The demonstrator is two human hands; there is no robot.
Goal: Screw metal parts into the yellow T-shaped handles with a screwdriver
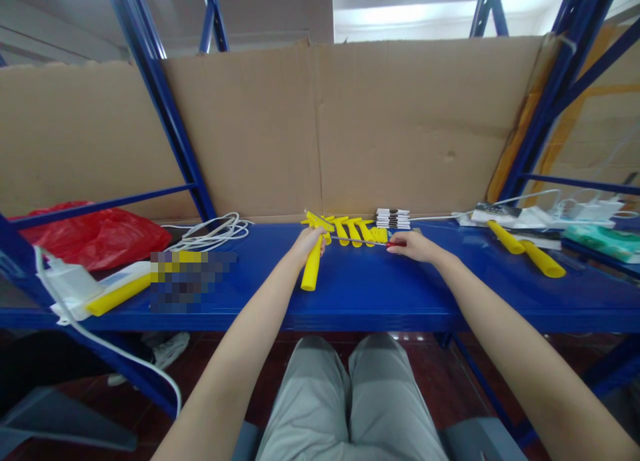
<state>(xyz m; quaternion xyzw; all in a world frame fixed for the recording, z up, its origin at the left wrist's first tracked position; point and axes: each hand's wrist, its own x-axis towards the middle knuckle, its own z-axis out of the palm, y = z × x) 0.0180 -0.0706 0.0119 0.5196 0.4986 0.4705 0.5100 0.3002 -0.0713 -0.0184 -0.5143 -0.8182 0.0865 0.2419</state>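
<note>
My left hand (pixel 307 242) is closed around a yellow tube-handled tool (pixel 311 272), its round lower end slanting toward me. My right hand (pixel 416 246) grips a screwdriver (pixel 395 244) by its red handle. The thin metal shaft points left and its end reaches the yellow tool beside my left fingers; whether it touches is too small to tell. Behind the shaft, several similar yellow pieces (pixel 354 232) lie in a row on the blue worktop (pixel 370 288). A small stack of white strips with dark middles (pixel 393 218) stands behind my right hand.
A cardboard panel (pixel 400 128) closes off the back between blue posts (pixel 175 128). At left are a red plastic bag (pixel 95 234), coiled white cable (pixel 220 231) and another yellow tube (pixel 120 294). Two yellow tubes (pixel 543 259) and white packets (pixel 505 216) lie at right.
</note>
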